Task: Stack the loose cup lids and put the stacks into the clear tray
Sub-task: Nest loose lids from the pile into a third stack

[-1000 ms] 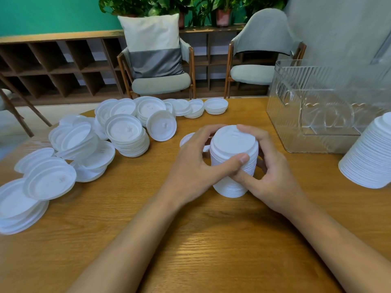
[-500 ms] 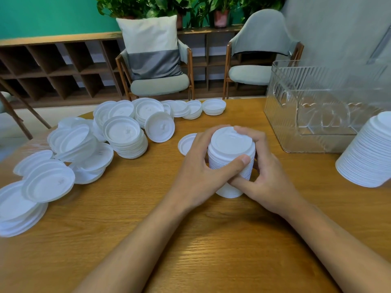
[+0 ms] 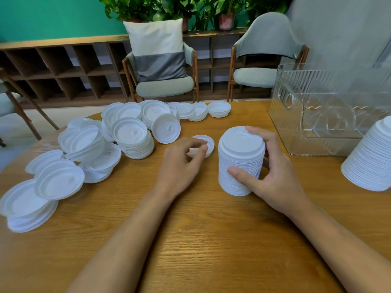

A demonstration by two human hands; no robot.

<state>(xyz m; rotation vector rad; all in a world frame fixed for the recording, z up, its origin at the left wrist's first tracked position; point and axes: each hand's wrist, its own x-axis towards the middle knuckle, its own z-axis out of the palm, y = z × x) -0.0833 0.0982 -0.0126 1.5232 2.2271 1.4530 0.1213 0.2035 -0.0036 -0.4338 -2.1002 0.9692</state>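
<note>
Fingers of the left hand are curled, tips down at the near edge of a single lid. It's blurred there, so I cannot tell if they pinch it or only touch. Fingers of the right hand wrap the far side of the tall stack, one fingertip on the top rim, thumb pressed to the near side low down. That's a firm grip, with the stack upright on the counter.

Left to right across the counter:
- Loose lids lie at the left edge, overlapping in a messy heap, most of them hollow side up.
- Next is a short stack, and just right of it one lid stands tilted on its edge, leaning on the lids behind it.
- A row of low piles runs along the far edge.
- The single lid lies flat just left of the tall stack, close but apart from it.
- The clear tray sits at the far right. It has ribbed walls and no lids are visible inside.
- The second stack is near the tray's front corner, tilted and cut off by the frame edge.

Behind the counter there is a wooden shelf, a chair with a white and grey cushion, a second chair, and plants on top of the shelf.
</note>
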